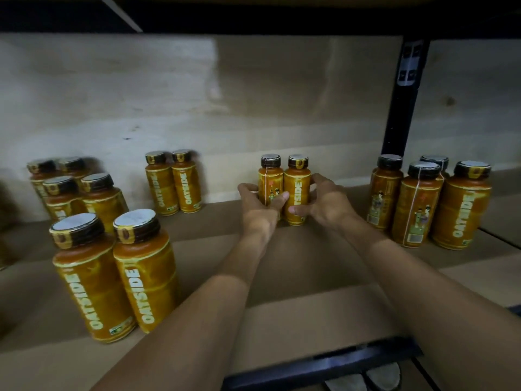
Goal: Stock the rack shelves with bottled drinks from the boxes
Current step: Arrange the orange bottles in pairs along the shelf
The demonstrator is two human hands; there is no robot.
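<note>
Two orange bottles with dark caps stand side by side at the back middle of the shelf. My left hand (260, 206) grips the left bottle (270, 179), thumb across its front. My right hand (324, 203) grips the right bottle (297, 184) from its right side. Both bottles are upright and touch each other. Both forearms reach in over the shelf's front edge.
More orange bottles stand in groups: two at front left (115, 277), several at far left (76, 193), a pair at back (173, 183), several at right (428, 198). Cardboard sheets (296, 258) line the shelf. A black upright post (400, 103) stands back right.
</note>
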